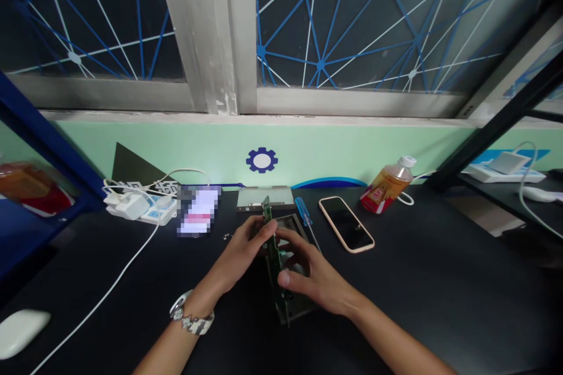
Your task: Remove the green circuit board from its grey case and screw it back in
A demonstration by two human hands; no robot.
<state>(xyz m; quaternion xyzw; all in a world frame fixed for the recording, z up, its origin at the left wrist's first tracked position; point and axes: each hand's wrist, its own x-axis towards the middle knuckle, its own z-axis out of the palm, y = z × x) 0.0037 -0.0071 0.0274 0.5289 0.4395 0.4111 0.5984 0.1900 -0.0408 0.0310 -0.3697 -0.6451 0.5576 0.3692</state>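
Observation:
A green circuit board (273, 261) stands on edge between my hands, its face turned sideways. My left hand (240, 249) grips its upper left part, thumb near the top. On the other side, the fingers and thumb of my right hand (314, 275) hold the board's right face and near edge. Beneath and to the right lies an open metal case (303, 306), partly hidden by the right hand. A screwdriver (302, 211) with a blue handle rests along the case's right side. Small screws (227, 237) lie left of my left hand.
A flat metal cover (266, 198) lies behind the case. A phone (346, 224) and a drink bottle (387, 184) are to the right. Leftward are a blurred-out lit screen (200, 211), a power strip (160, 214) with a trailing white cable, and a white mouse (21, 331).

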